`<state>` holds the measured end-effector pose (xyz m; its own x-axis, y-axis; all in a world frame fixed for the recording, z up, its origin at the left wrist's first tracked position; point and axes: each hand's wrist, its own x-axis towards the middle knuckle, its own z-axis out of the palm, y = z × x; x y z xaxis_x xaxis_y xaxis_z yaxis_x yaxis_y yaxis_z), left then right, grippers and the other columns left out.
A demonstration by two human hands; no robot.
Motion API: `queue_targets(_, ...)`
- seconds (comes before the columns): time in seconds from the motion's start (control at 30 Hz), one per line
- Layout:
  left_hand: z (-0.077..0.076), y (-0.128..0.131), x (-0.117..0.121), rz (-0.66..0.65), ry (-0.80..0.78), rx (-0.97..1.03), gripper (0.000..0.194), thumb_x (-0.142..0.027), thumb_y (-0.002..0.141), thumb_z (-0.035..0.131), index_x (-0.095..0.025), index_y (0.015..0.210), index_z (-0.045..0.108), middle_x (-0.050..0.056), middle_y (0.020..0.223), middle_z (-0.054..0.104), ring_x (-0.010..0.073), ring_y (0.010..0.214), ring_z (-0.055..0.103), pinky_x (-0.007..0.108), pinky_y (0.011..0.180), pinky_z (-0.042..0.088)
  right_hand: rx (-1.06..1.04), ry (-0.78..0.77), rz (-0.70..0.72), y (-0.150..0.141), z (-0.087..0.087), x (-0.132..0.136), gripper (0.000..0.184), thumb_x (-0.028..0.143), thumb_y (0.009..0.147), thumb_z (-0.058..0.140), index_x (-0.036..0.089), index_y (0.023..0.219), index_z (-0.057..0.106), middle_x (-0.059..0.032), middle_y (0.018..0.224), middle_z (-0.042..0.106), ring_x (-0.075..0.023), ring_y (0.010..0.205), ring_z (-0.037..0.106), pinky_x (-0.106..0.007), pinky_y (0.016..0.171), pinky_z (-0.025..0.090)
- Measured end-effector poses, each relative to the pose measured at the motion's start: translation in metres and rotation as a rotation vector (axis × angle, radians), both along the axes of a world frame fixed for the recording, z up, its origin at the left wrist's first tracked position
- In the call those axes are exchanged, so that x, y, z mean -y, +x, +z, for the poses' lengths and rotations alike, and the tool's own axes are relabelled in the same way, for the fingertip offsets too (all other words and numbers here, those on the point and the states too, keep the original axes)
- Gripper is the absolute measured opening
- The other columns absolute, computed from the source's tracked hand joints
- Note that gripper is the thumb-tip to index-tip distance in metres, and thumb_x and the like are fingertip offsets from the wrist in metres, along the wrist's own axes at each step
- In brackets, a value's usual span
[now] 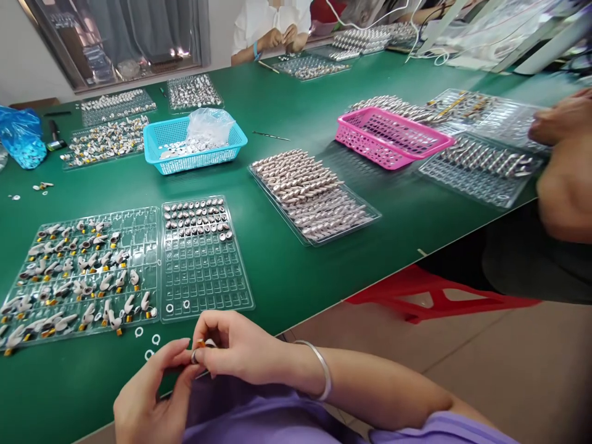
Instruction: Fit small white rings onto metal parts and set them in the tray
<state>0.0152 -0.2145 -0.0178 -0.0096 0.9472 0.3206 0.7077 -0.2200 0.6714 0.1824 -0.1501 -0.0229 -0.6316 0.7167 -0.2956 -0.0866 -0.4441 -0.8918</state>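
At the table's front edge my left hand (155,391) and my right hand (238,345) meet fingertip to fingertip. Both are closed in a pinch around a small white earbud piece (210,343) with an orange flex strip; the fingers hide much of it. Ahead and to the left lies a clear tray (139,222) of white earbud pieces with yellow-orange strips. Beside it, another clear tray (208,277) carries rows of small grey-and-white caps at its far end. A few white rings (156,339) rest on the green table near my left hand.
Beyond the trays stand a blue basket (197,161) with a plastic bag and a pink basket (393,154). A tray of stacked pale parts (309,191) sits mid-table. A co-worker's hands (567,154) are at the right, and another person's hands (280,38) across the table.
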Motion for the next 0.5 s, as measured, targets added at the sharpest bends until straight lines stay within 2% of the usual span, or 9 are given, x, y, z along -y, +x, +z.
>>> queue_targets(0.13,0.0034,-0.0059,-0.0088,-0.063,-0.122,0.205,0.009,-0.027,0.076,0.075,-0.025,0.085,0.075,-0.002,0.075,0.078,0.0172,0.063,0.074,0.021,0.059,0.061,-0.026,-0.106,0.077,0.0043,0.0043,-0.0075,0.011,0.017,0.072,0.063,0.015,0.08,0.056,0.0067,0.055,0.057,-0.0063,0.05,0.054,-0.019,0.052,0.038)
queue_targets(0.27,0.005,-0.004,-0.0113,-0.004,-0.171,0.344,0.01,-0.029,0.072,0.079,-0.024,0.08,0.076,-0.001,0.073,0.077,0.018,0.061,0.072,0.023,0.058,0.062,-0.042,-0.181,0.095,0.0046,0.0087,-0.011,0.011,0.014,0.07,0.063,0.015,0.08,0.058,0.007,0.053,0.059,-0.0061,0.049,0.056,-0.019,0.055,0.039)
queue_targets(0.5,0.0023,-0.0044,-0.01,-0.059,-0.082,0.279,0.014,-0.019,0.076,0.073,-0.028,0.086,0.074,-0.003,0.079,0.073,0.0148,0.068,0.069,0.02,0.062,0.059,0.01,-0.144,0.129,0.0046,0.0085,-0.0108,0.009,0.02,0.076,0.065,0.014,0.08,0.059,0.0065,0.053,0.057,-0.0059,0.049,0.053,-0.019,0.054,0.035)
